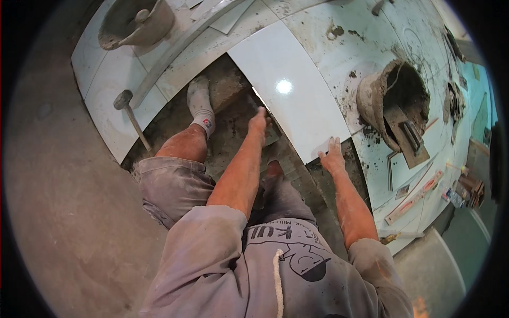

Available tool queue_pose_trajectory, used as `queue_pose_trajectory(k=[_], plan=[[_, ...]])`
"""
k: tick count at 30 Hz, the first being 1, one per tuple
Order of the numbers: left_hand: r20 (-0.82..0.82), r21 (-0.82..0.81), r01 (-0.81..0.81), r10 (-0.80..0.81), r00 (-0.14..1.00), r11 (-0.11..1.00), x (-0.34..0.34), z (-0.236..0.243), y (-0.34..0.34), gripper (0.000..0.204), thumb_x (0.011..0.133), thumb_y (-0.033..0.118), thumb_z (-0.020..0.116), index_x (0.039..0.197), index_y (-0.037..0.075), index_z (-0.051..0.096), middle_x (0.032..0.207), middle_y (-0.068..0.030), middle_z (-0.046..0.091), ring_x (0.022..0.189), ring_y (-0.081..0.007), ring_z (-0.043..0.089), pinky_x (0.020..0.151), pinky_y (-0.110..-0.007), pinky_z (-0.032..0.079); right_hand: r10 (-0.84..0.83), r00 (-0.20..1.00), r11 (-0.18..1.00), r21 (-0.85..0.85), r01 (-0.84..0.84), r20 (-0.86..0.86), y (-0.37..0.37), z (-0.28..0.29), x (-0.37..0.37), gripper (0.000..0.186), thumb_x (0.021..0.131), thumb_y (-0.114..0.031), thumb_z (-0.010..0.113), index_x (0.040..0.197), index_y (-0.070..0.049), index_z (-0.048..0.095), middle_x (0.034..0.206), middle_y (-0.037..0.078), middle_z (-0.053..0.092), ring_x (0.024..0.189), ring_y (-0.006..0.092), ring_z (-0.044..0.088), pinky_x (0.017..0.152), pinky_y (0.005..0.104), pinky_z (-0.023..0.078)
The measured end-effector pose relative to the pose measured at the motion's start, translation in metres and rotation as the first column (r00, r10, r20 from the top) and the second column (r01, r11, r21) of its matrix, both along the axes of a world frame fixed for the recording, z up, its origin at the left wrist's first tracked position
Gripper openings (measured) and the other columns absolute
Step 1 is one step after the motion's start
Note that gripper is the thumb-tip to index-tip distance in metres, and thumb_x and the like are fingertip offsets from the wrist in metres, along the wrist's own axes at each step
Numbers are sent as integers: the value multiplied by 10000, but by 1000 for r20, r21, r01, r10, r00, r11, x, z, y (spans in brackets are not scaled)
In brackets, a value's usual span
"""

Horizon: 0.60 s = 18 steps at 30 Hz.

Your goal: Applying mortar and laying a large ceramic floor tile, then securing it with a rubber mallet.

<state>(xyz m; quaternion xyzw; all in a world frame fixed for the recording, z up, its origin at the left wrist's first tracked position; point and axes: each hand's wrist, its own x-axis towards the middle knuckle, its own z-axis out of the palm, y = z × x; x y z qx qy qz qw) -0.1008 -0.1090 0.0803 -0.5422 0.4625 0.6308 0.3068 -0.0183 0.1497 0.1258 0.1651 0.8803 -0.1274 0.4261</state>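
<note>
A glossy white tile (289, 79) lies at the centre, its left edge beside a sunken strip of bare grey floor. At that left edge is my left hand (258, 124), closed and slightly blurred. A dull grey flat shape shows around it, but I cannot make out what it holds. My right hand (332, 157) rests at the tile's near right corner, fingers stretched and spread, the fingertips touching the tile. My feet stand in the bare strip, the left one in a grey sock (200, 103).
A mallet (126, 107) lies on tiles at the left. Behind it stands a mortar-caked bucket (135, 29). On the right a second dirty bucket (392, 95) tips on its side with a trowel (411, 140) against it. A spirit level (413, 197) lies nearer me. Mortar crumbs dot the tiles.
</note>
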Motion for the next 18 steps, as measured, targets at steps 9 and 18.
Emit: queue_pose_trajectory(k=[9, 18], plan=[[-162, -77, 299, -308, 937, 951, 15, -17, 40, 402, 786, 127, 609, 1159, -21, 573, 1138, -116, 595, 1014, -246, 544, 885, -338, 414, 15, 994, 1000, -10, -14, 108, 2, -22, -9, 970, 823, -395, 636, 1453, 50, 47, 1505, 303, -27, 1376, 396, 230, 1096, 374, 297], [-255, -170, 427, -458, 851, 888, 17, -39, 17, 366, 771, 119, 611, 1126, 27, 614, 1030, -125, 642, 923, -254, 579, 807, -373, 448, 101, 988, 995, -11, -101, 120, 1, -12, -17, 876, 845, -330, 613, 1471, -7, 92, 1525, 254, 32, 1387, 361, 227, 1110, 393, 276]])
